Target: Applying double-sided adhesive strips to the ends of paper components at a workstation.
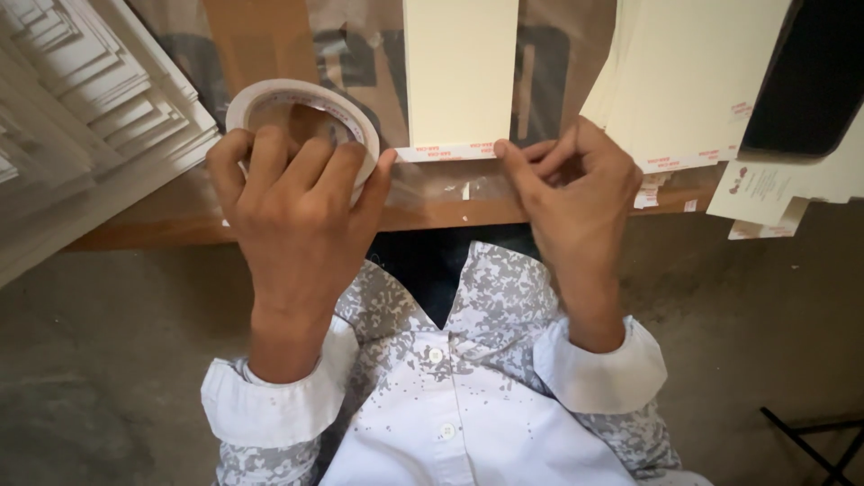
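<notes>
My left hand grips a white roll of tape lying at the near edge of a wooden board. A strip of tape with small red marks runs from the roll along the bottom edge of a narrow cream card. My right hand presses its thumb and fingertips on the right end of that strip, at the card's lower right corner.
A tall fanned stack of white cards fills the left. More cream cards with taped edges lie at the right, beside a dark object and small printed cards. Below are grey floor and my white patterned shirt.
</notes>
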